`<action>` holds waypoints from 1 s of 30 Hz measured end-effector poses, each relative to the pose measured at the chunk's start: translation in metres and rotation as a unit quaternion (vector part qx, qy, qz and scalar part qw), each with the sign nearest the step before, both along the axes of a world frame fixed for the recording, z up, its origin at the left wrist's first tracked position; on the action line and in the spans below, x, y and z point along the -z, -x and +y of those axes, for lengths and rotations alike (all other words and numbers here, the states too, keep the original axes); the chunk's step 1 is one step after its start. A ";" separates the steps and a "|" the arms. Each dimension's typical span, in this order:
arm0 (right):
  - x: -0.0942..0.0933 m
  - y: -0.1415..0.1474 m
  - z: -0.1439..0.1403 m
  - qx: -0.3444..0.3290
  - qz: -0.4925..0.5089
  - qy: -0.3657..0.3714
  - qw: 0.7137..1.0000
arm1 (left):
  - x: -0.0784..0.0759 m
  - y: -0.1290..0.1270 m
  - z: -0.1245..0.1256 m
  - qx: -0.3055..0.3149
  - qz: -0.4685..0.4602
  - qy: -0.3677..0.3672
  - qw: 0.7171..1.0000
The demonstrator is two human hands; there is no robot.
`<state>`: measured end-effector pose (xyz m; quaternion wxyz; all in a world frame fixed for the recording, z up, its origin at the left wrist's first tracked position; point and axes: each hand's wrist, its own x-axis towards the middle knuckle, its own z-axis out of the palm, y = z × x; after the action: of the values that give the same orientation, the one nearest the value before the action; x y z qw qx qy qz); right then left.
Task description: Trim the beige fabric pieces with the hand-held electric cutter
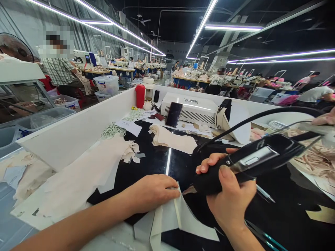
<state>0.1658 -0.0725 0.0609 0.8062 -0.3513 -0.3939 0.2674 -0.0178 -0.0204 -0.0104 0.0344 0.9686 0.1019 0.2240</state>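
Left of the left hand, white side panel, its slanting top edge bounding the table; inside it, layered pale fabric close to the forearm. Left hand: fingers bent down over the upper edge of light fabric pieces, fanned towards the body; pinch or mere press, cannot tell. Ahead of the left hand, black tabletop as an open band, ended by folded pale cloth; farther on, phone before a white slotted box. Between the hands, a narrow gap. Right hand: closed round a tilted black handheld tool, lower end near the fabric edge. Right of the right hand, silver pen-like tool; beyond, more black tabletop, bounded by heaped pale strips.
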 end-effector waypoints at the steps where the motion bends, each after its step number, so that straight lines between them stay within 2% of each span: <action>1: 0.001 0.000 0.000 -0.001 -0.002 0.001 1.000 | 0.000 0.000 0.000 -0.001 0.003 0.001 1.000; 7: 0.000 0.001 0.001 0.009 -0.008 0.008 1.000 | -0.001 0.002 0.001 -0.001 0.008 0.005 1.000; 14: -0.008 -0.006 -0.006 0.016 0.000 -0.007 1.000 | -0.012 -0.005 -0.002 0.025 -0.012 -0.001 1.000; 19: -0.005 -0.005 -0.008 0.010 -0.004 -0.005 1.000 | -0.016 -0.007 -0.010 0.041 0.015 0.012 0.999; 30: 0.000 0.000 -0.011 -0.001 -0.005 0.006 1.000 | -0.018 0.001 -0.012 0.031 0.015 0.047 0.998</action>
<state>0.1657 -0.0831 0.0605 0.8018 -0.3573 -0.3965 0.2687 -0.0192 -0.0328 0.0072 0.0848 0.9720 0.0825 0.2029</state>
